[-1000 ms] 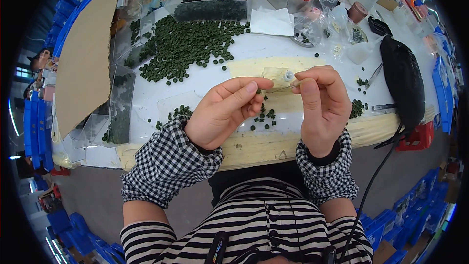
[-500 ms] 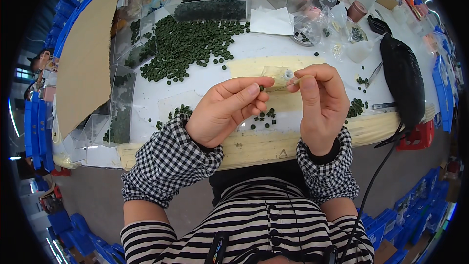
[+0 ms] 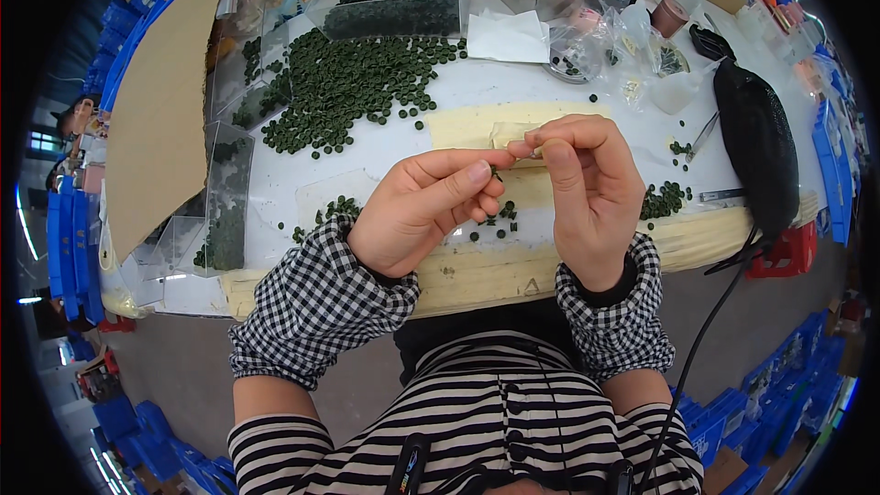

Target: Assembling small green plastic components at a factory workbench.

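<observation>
While my left hand (image 3: pixel 423 213) pinches a small green ring (image 3: pixel 496 171) and my right hand (image 3: pixel 585 185) grips a clear bag (image 3: pixel 506 136), I judge feeding needs steady fingers.

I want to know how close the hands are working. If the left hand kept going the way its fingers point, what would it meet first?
Most likely the right hand: the left hand points straight at its fingertips, nearly touching.

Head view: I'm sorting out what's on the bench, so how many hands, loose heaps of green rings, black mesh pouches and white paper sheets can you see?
Hands: 2, left hand and right hand
Big heap of green rings: 1
Black mesh pouch: 1
White paper sheet: 1
Total: 5
</observation>
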The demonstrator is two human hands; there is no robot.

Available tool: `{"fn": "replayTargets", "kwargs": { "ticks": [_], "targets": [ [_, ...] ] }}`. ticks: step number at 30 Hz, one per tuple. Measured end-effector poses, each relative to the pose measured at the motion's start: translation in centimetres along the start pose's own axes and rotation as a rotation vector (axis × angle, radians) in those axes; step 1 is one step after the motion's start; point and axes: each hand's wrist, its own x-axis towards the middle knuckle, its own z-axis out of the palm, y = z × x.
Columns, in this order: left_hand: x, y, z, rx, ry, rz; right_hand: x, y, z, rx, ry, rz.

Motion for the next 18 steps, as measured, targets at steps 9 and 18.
{"fn": "replayTargets", "kwargs": {
  "ticks": [9, 18],
  "targets": [
    [0.1, 0.0, -0.2, -0.064, -0.020, 0.007, 0.2, 0.3, -0.5, -0.174, 0.168, -0.092],
    [0.1, 0.4, 0.2, -0.022, 0.060, 0.015, 1.4, 1.2, -1.3, -0.873, 0.127, -0.332]
  ]
}}
